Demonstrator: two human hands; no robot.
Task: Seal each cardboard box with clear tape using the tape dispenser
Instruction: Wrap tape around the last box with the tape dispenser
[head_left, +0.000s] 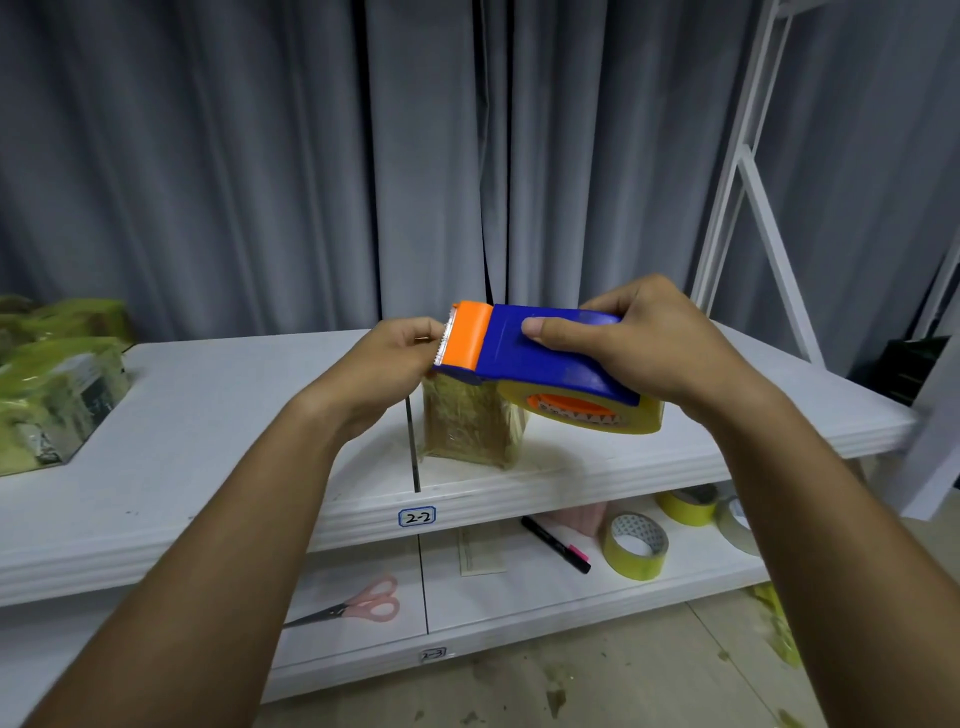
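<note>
- Gripping the tape dispenser (540, 353), right hand (639, 343) is clamping its body.
- Left hand (395, 358) is pinching at the cutter end.
- Small box (470, 423) is already looking wrapped; wrapped boxes (57, 384) are waiting aside.

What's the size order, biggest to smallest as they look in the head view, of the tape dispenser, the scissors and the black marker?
1. tape dispenser, held nearest the camera, so partly nearness
2. scissors
3. black marker, close to the scissors in length but slimmer
</note>
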